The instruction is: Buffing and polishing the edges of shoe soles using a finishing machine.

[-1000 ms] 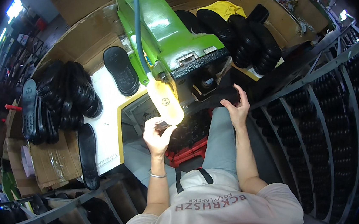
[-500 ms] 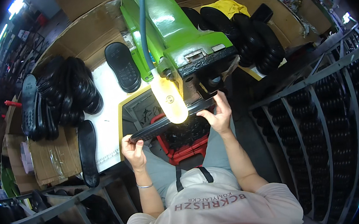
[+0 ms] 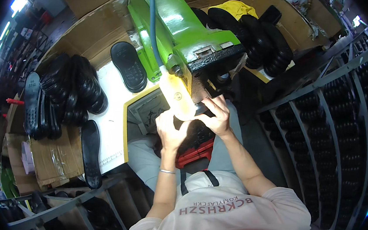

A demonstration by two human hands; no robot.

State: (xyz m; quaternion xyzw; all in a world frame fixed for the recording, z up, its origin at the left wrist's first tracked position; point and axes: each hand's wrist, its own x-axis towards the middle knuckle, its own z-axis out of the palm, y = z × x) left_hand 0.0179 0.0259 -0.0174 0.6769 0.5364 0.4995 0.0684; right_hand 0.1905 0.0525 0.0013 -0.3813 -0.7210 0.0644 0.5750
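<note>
Green-painted metal fills the far middle: a heavy machine [image 3: 181, 32] with a blue hose [image 3: 153, 25] running down it and a bright lamp [image 3: 177, 97] at its near end. Just under that lamp both hands meet on a dark shoe sole [image 3: 201, 110], mostly hidden by them. The left hand [image 3: 169, 127] is curled against the sole from the left; the right hand [image 3: 217, 116] grasps its right end, fingers wrapped over it. A white worktop [image 3: 112, 117] with a yellow edge lies to the left, carrying a single black sole [image 3: 129, 66] and a heap of black soles [image 3: 74, 91]. More soles [image 3: 261, 42] pile up at the far right against cardboard walls [image 3: 280, 14]. Metal racks [image 3: 337, 114] of dark soles line the right side. A red crate [image 3: 193, 151] sits near the person's lap.
</note>
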